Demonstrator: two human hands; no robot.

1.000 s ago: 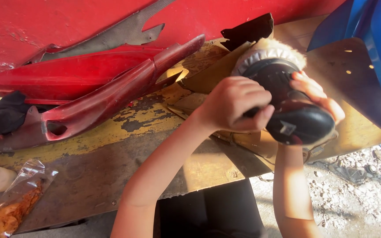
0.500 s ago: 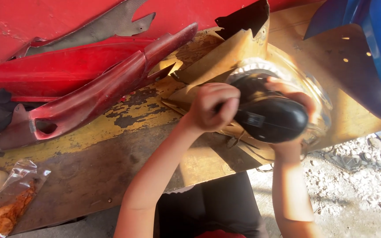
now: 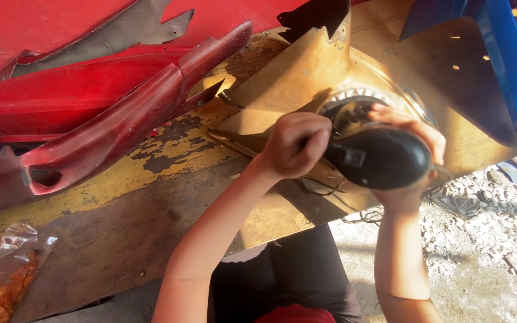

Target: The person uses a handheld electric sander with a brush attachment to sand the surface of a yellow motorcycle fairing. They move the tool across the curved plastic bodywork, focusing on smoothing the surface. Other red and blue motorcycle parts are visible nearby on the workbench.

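Both hands on a black handheld polisher (image 3: 378, 157), right of centre in the frame, pad pressed face-down on a gold-coloured body panel (image 3: 294, 84) lying on the worn yellow bench (image 3: 121, 179). Left hand (image 3: 297, 146) clenched in a tight grip round something at the machine's near side, probably a side handle, though hidden inside the fist. Right hand (image 3: 411, 134) wrapped over the far side of the rounded housing, fingers curled closed against it. Only a sliver of the pad's pale rim (image 3: 354, 96) visible at the top of the machine.

Best done, judging from the pose: pad kept flat to the panel rather than tipped on an edge, with even, light pressure from both hands. Pointed panel tips at upper centre worth avoiding, since a spinning pad could catch there. Dark cord (image 3: 321, 186) trailing just below the machine, better kept clear of the pad. Panel apparently loose on the bench, so steady downward control likely to stop it sliding.

Red fairing pieces (image 3: 121, 125) stacked at the left, a blue part (image 3: 510, 66) at upper right, a clear plastic bag (image 3: 7, 281) with orange contents in the lower left corner, all apart from the work.
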